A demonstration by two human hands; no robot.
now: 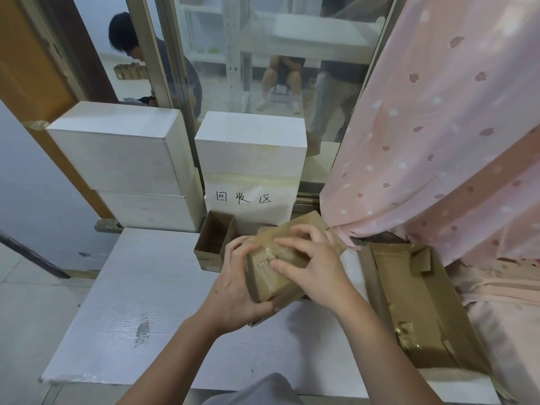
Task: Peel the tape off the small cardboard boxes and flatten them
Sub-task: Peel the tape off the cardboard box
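both hands (233,290) hold taped box (280,258) (r on top)

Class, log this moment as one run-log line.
left hand: grips taped box | right hand: fingers on tape | stage: tape still on, box unflattened

White paper sign (248,197) — taped on a white box (250,147) — reads "回收区".

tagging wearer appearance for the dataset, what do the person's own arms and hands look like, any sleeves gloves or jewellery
Both forearms are bare as far as the frame shows, with no sleeves visible. The left hand and right hand wear no gloves, and no rings, watch or bracelets show. Fingernails look short and unpainted.
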